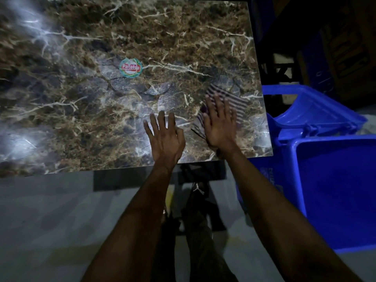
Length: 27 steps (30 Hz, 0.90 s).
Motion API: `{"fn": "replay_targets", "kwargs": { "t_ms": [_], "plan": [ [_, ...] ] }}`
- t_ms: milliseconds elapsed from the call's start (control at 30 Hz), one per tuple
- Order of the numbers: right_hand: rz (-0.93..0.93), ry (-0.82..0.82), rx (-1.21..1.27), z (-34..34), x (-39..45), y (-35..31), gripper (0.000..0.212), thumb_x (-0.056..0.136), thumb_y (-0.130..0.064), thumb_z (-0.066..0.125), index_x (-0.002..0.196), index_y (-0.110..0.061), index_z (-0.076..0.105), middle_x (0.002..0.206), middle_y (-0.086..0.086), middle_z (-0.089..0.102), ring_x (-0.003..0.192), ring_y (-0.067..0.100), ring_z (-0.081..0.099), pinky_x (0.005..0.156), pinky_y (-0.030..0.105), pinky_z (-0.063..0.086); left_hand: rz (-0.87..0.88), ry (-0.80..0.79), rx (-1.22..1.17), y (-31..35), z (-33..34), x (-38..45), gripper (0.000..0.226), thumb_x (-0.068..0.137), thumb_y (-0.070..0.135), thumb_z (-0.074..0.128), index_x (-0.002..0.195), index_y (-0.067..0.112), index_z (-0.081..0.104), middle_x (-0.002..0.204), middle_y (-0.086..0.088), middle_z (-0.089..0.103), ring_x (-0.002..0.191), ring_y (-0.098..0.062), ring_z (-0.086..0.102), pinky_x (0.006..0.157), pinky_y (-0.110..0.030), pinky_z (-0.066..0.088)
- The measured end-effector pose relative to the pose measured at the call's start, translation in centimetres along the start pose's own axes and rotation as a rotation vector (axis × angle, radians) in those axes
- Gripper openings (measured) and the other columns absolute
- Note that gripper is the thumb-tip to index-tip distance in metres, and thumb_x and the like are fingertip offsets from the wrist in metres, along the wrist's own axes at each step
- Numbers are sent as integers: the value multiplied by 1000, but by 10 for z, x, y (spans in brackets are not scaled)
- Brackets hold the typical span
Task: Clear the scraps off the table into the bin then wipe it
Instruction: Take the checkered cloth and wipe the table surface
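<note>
Near the right front corner of the brown marble-patterned tabletop (85,102) lies a striped dark-and-pale cloth (234,104), partly covered by the right hand (220,123), so its full outline is hidden. Motion blur softens that hand's fingertips, and the dim light leaves the cloth's fabric hard to make out. The right hand presses flat on the cloth, fingers straight and slightly spread, palm down. Just beside it, the left hand (165,135) rests palm down on the bare tabletop with fingers straight and fanned, holding nothing; the two hands sit close together but apart. Both forearms reach forward from the bottom of the view, their elbows cut off by the frame. A round sticker with red lettering (130,67) sits near the middle of the tabletop, well apart from the hands. Beside the table's right edge stands a blue plastic bin (329,192); its inside is too dark to read. Beyond it, another blue plastic container (313,110) is partly hidden.
</note>
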State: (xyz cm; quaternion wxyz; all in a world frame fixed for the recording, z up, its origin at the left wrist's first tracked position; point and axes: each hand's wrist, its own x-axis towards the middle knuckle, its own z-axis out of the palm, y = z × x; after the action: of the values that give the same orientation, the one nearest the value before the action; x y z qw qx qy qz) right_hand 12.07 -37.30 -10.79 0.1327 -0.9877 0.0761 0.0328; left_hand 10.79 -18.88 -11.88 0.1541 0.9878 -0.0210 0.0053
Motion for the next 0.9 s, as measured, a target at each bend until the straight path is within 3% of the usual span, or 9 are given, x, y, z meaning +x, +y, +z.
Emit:
{"fn": "replay_targets", "kwargs": {
  "t_ms": [100,233,400,600,700,800,900],
  "plan": [
    [-109,-6,-7,6,3,-23,57,111,-46,22,166,-30,18,174,2,13,161,27,7,128,55,8,98,-33,4,-3,6,3,55,105,30,36,159,22,32,168,-6,27,158,-29,17,126,-57,13],
    [-333,-85,-29,8,-51,-5,58,111,-44,24,166,-30,17,175,2,12,162,27,5,128,54,12,118,-63,17,-4,7,2,57,109,35,31,164,27,21,173,1,14,160,-22,7,127,-57,10],
    [-184,-129,-51,-8,-64,46,58,110,-48,20,166,-38,8,175,-6,3,162,19,-4,128,52,9,176,-91,-40,-2,5,2,58,108,43,33,164,31,23,173,6,13,160,-17,2,127,-58,0],
    [-51,-38,9,-3,13,14,57,112,-47,22,167,-34,12,175,-2,5,162,24,-2,129,53,0,186,-73,-15,-4,5,1,58,107,47,36,162,35,27,172,7,17,160,-17,6,126,-60,5],
    [-162,-55,7,0,4,2,57,113,-44,24,167,-32,11,175,0,3,162,24,-3,128,49,-5,193,-90,16,-3,2,1,58,107,49,33,163,36,24,172,6,17,160,-18,9,124,-62,10],
    [-346,-89,-13,-2,-35,18,59,112,-42,26,167,-29,13,175,2,5,162,25,-3,129,51,2,175,-113,23,-1,-3,1,57,110,49,30,164,39,17,173,6,11,160,-18,7,125,-61,9],
    [-404,-140,-48,-10,-62,51,59,110,-42,30,167,-30,15,175,0,8,162,24,1,129,52,10,155,-190,8,3,-9,3,57,111,52,28,164,42,11,174,8,4,160,-17,2,125,-62,4]
  ]
}}
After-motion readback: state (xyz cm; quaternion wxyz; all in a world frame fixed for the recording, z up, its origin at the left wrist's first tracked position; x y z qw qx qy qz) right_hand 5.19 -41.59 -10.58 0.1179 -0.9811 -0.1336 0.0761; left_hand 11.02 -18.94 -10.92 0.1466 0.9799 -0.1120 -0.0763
